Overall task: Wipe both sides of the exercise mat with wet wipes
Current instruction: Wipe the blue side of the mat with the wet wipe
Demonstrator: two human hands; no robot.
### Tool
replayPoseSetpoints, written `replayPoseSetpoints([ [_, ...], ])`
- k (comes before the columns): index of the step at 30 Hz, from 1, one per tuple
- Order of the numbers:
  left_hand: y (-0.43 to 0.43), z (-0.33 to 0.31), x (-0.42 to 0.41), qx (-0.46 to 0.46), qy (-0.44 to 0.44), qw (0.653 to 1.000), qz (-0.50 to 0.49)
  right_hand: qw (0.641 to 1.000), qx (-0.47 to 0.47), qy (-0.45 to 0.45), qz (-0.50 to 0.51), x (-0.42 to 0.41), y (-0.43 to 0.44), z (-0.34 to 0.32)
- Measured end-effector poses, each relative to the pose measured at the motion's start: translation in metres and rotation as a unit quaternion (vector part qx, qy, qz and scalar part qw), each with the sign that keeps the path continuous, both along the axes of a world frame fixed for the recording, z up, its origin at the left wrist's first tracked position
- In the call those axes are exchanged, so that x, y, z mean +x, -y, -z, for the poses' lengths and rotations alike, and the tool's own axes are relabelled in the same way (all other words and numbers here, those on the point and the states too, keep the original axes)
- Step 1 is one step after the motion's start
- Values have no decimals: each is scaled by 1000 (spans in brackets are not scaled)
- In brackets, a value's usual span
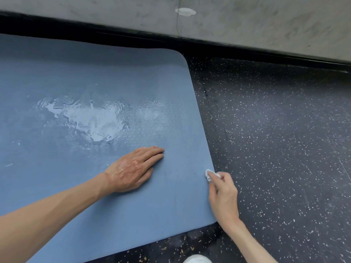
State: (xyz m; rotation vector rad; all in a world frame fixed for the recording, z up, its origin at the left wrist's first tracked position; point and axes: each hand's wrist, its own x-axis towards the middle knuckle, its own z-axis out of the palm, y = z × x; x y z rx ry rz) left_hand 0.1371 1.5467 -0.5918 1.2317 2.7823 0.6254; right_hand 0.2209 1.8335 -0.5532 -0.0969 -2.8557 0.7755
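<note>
Blue exercise mat [95, 73] flat on speckled floor [275, 130], with a glossy wet patch [91, 118] near mat's middle. Likely to skid or ruck under a hard stroke unless pinned; likely to pick up floor grit too, given wiping right at mat's right edge. Left hand [133, 169] flat on mat, fingers straight, pressing, inward of that edge. Right hand [224, 196] pinching crumpled wet wipe [209, 173], held against mat's right edge, just beyond fingertips.

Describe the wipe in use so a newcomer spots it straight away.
Find the blue mat lying on the dark speckled floor and follow its right edge toward the near corner. There the right hand pinches a small crumpled white wipe at that edge. Unlike the shiny wet patch mid-mat, it is a raised white wad.
</note>
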Motion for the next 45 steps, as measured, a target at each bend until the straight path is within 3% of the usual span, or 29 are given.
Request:
replayPoseSetpoints([
  [2, 0, 0, 0, -4, 0, 1000, -1, 1000, 11, 1, -5, -2, 13, 5],
  [7, -1, 0, 1, -10, 1, 1000, -2, 987, -14, 26, -160, 15, 45, 12],
  [12, 0, 0, 0, -16, 6, 1000, -5, 1000, 19, 1, 0, -34, 5, 4],
  [14, -1, 1, 0, -13, 6, 1000, -3, 1000, 21, 0, -21, -26, 24, 9],
  [18, -2, 2, 0, -4, 5, 1000, -1, 985, 6, 26, -173, 2, 66, 15],
  [24, 0, 3, 0, -1, 5, 1000, 1, 1000, 23, 8, -13, -58, 19, 7],
  [29, -1, 3, -4, 12, 4, 1000, 12, 988, 15, 13, -153, -31, 64, 13],
  [31, -1, 2, -8, 13, 1, 1000, 9, 990, 5, 3, -139, -48, 54, 11],
  [36, -2, -5, -32, 15, -5, 999, -35, 1000, 21, -3, 9, -85, 24, 9],
  [41, -1, -7, -60, 14, -16, 996, -85, 988, -1, 8, -157, -57, 78, 15],
  [45, 5, -9, -80, 13, -30, 991, -127, 997, 16, -15, -72, -94, 45, 11],
])
